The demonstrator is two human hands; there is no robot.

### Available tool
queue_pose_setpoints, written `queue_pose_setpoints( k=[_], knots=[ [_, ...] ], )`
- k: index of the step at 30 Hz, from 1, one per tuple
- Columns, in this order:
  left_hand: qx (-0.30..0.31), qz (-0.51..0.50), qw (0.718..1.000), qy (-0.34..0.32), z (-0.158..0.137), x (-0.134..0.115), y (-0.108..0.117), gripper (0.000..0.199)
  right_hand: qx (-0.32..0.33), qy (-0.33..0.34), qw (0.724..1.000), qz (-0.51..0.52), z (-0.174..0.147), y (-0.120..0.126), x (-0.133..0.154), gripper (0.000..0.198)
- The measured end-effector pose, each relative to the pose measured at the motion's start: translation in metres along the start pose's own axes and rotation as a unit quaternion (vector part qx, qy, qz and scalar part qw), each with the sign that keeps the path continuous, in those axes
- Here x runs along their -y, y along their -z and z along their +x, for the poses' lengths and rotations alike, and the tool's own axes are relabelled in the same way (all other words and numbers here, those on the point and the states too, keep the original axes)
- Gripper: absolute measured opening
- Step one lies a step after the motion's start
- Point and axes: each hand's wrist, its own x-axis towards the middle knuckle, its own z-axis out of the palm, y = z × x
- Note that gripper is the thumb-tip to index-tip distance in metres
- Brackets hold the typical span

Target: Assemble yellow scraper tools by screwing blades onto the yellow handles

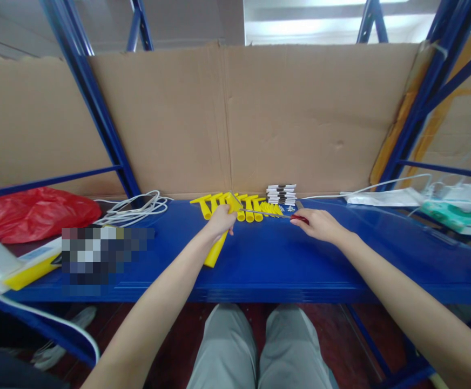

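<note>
My left hand (222,218) is closed around a yellow plastic T-shaped handle (216,253), its round tube slanting down toward me and its wide head pointing away. My right hand (318,223) grips a screwdriver by its red handle (300,219). The thin metal shaft (263,213) reaches left to the head of the yellow piece; whether the tip touches it I cannot tell. Behind my left hand, several more yellow T-shaped handles (249,215) lie in a row. Small yellow pieces (271,209) overlap beside them, in front of a stack of white packets with black bands (281,194).
The blue table (284,259) backs onto a cardboard wall (300,119) between blue posts. At left are a red plastic bag (36,213), coiled white cable (138,208) and a white-and-yellow object (33,270). A green-and-white packet (454,216) and cables lie at right.
</note>
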Motion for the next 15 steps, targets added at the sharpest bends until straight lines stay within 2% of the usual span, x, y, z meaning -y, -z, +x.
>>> queue_pose_setpoints(
  k=[9, 15],
  knots=[
    [0.057, -0.053, 0.996, 0.035, -0.0037, -0.0015, 0.0031, 0.023, 0.010, -0.008, 1.000, 0.002, 0.0007, -0.0055, -0.0061, 0.011],
    [0.069, -0.009, 0.997, 0.025, -0.0020, -0.0009, 0.0022, 0.028, 0.027, -0.009, 1.000, 0.004, -0.0005, -0.0032, -0.0049, 0.011]
  ],
)
